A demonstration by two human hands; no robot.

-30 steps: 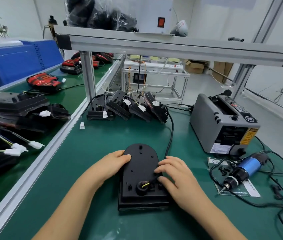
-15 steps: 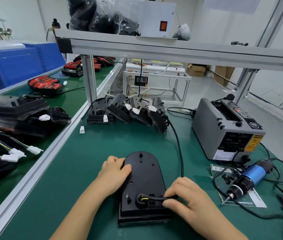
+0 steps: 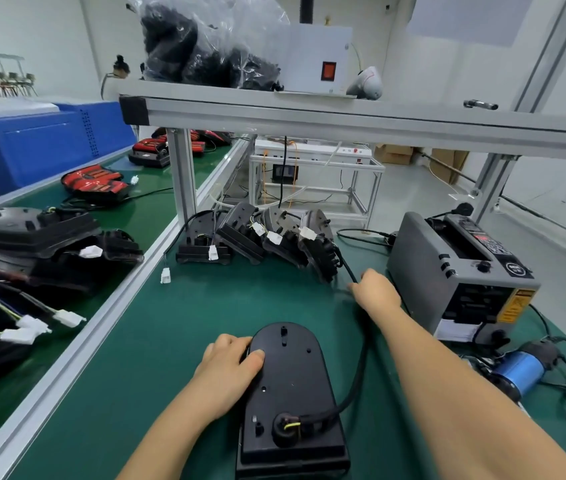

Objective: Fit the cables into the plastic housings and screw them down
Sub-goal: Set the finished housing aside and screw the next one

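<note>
Slack should come out gently: left hand [image 3: 229, 368] grips the black plastic housing [image 3: 288, 393] flat on the green mat [image 3: 170, 341], while right hand [image 3: 376, 289], closed round the black cable [image 3: 357, 379] beside the tape dispenser [image 3: 447, 271], should draw it straight, not jerk.

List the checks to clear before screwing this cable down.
1. Housing steadied: ok, left hand holds it flat on the mat.
2. Cable entering the grommet: ok; fully seated, cannot tell.
3. Cable under control: ok, right hand grips it beyond the housing.
4. Screwdriver in hand: not ok, it lies to the right.
5. Screws fitted: cannot tell.
</note>
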